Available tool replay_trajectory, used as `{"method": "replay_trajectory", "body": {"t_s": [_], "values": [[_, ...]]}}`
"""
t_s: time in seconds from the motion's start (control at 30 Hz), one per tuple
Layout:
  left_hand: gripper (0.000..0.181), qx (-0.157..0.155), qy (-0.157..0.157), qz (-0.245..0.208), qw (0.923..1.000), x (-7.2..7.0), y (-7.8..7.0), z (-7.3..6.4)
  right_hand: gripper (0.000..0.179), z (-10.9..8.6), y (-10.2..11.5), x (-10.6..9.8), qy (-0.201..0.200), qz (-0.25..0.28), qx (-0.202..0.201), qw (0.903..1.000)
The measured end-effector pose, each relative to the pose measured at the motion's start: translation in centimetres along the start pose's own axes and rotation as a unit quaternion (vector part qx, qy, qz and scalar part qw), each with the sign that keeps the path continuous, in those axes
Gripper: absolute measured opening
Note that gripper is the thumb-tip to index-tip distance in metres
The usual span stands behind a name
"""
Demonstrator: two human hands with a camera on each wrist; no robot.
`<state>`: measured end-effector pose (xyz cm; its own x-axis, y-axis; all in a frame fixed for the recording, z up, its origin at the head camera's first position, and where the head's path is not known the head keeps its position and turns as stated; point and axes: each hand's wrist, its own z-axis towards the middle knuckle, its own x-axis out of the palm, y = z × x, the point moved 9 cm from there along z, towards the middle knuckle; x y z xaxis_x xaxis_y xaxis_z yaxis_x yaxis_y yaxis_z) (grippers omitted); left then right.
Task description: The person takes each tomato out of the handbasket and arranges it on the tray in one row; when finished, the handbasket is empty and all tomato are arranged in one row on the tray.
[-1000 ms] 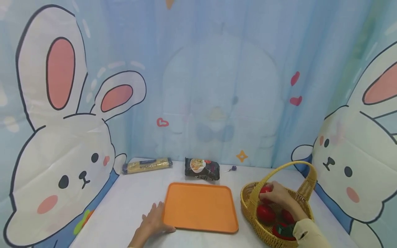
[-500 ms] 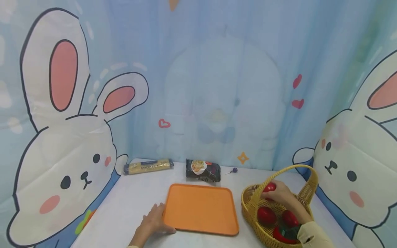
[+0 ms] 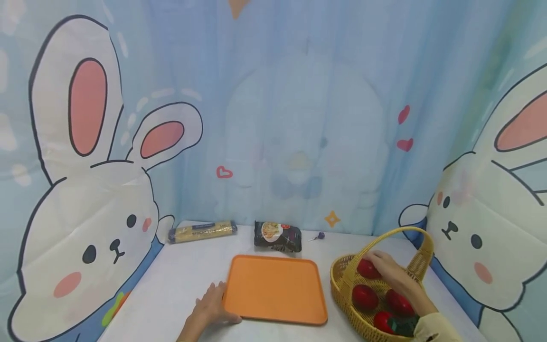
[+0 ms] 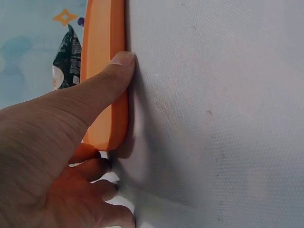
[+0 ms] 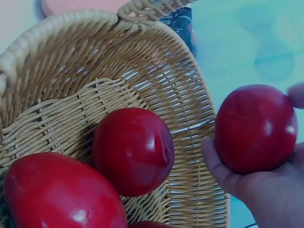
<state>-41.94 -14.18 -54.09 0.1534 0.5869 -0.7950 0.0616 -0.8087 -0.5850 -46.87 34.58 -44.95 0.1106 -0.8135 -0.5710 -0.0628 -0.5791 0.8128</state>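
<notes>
My right hand reaches over the wicker basket and holds a round, shiny red fruit near the far left of the basket. In the right wrist view, fingers and thumb lie round this fruit. Several similar red fruits lie inside, one partly covered by something dark green near the wrist. At the front left corner of an orange tray rests my left hand. Its thumb touches the front rim; the other fingers are loosely spread along the left side, as the left wrist view of the tray rim shows.
At the back of the white table stand a long spaghetti pack, a black food packet and a tiny purple object. The basket's tall handle arches over the right forearm. A curtain with rabbits borders the table.
The held red fruit rises slightly, then sinks back lower in the basket, with my right hand shifting a little over it. My left hand and the tray stay in place.
</notes>
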Motion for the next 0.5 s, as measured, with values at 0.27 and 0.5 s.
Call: {"method": "replay_trajectory", "body": {"t_s": [0.27,0.5], "values": [[0.1,0.014,-0.008,0.001,0.9999,-0.1,-0.7,0.4,0.094,-0.8,-0.1,-1.6,-0.057,-0.058,-0.009,0.9967],[0.101,-0.001,0.002,0.006,1.0,0.3,-0.4,-0.1,0.087,-2.7,0.3,-2.0,-0.057,0.005,-0.023,0.9981]]}}
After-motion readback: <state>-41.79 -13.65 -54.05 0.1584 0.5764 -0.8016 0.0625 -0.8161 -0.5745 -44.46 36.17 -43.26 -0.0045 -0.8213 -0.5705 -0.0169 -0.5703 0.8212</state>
